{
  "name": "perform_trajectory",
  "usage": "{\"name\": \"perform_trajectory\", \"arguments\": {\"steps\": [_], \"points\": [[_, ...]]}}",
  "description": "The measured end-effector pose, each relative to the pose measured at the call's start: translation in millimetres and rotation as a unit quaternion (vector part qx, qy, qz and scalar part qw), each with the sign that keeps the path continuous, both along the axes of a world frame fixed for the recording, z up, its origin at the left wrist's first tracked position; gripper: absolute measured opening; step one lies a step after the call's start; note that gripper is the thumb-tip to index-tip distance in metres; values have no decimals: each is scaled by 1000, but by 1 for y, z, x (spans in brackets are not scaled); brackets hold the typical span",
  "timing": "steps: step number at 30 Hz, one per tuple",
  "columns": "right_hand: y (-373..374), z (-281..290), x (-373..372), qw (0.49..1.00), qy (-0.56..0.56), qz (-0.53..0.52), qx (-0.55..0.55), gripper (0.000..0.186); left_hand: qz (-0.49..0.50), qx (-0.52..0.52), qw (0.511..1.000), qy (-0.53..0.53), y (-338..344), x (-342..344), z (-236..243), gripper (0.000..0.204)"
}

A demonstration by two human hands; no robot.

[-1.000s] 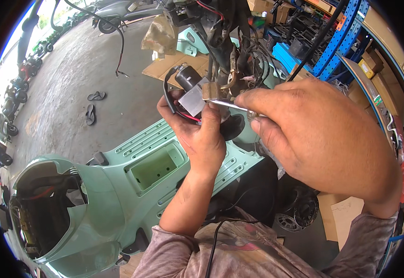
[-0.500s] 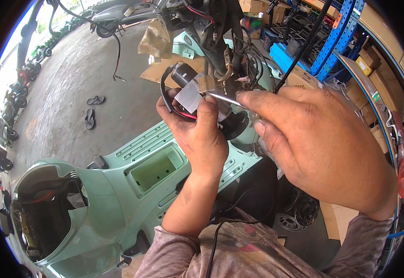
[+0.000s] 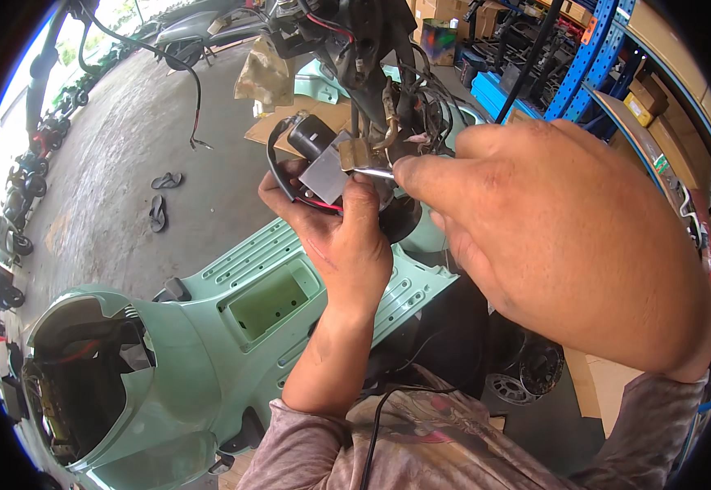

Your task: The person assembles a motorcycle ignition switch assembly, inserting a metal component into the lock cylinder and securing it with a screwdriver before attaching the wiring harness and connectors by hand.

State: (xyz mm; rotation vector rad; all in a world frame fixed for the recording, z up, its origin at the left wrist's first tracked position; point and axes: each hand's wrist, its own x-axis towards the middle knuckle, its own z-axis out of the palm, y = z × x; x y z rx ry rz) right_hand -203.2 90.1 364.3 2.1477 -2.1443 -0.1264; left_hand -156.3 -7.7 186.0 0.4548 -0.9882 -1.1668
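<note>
My left hand (image 3: 346, 255) is closed round a pump-like unit with a silver metal block (image 3: 321, 180), a black cylinder (image 3: 311, 135) and a black cable with a red wire. A small tan-brown square pad (image 3: 355, 155) lies at the block's upper right side. My right hand (image 3: 559, 237) grips a thin metal shaft (image 3: 378, 173), which looks like a screwdriver; its handle is hidden in my fist. The shaft's tip meets the pad's lower edge, close to my left thumb. My left palm and fingers cover the unit's underside.
Pale green scooter bodywork (image 3: 192, 335) spreads below and left. Dark frame parts with hanging wires (image 3: 372, 57) stand just beyond my hands. A blue shelf rack (image 3: 584, 61) with boxes is at right. Sandals (image 3: 158, 212) lie on the concrete floor.
My right hand has moved left, nearer the unit, and less of the metal shaft shows. The shaft lies flatter. My left hand and the unit sit slightly further left in view.
</note>
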Motion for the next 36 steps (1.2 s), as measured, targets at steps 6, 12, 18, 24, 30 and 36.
{"name": "perform_trajectory", "arguments": {"steps": [6, 12, 18, 24, 30, 36], "points": [[-8, 7, 0, 998, 32, 50, 37, 14, -19, -68, 997, -10, 0, 1, -7, 42], [-10, -9, -12, 996, 14, 89, 3, 12, 21, -55, 998, -5, -18, -4, -32, 41], [-7, -17, -19, 993, -21, 116, -22, 12, 5, -42, 998, 35, -11, -4, -31, 43], [-6, -24, -23, 988, -50, 140, -31, 12, 39, -35, 998, 20, -2, 2, -40, 42], [-4, -34, -34, 986, -73, 146, -42, 12, -57, 17, 997, 44, 11, 7, -21, 39], [8, -18, -21, 988, -54, 133, -58, 12, -34, 3, 999, 36, 2, 1, -30, 36]]}}
